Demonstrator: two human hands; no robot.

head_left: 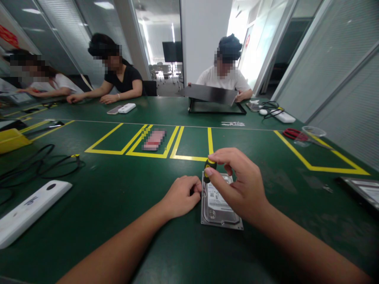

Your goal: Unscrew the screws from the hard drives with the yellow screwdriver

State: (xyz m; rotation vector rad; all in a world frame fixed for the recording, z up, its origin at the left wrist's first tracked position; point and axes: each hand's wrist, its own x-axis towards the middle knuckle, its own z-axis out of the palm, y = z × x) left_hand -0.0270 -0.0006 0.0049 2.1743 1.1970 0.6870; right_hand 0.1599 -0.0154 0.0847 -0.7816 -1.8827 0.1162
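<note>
A silver hard drive (219,203) with a white label lies flat on the green table in front of me. My right hand (244,185) pinches the black and yellow handle of a small screwdriver (210,167) between thumb and fingers. The screwdriver stands nearly upright over the drive's left edge; its tip is too small to make out. Curled fingers of my left hand (183,195) rest against the left edge of the drive. My right hand hides part of the drive's right side.
Yellow tape frames the table; a pink phone-like item (154,140) lies in one section. At left are a white power bank (32,209) and black cables (44,167). Red-handled scissors (296,135) and another drive-like unit (361,191) lie right. Across sits a person holding a dark panel (211,94).
</note>
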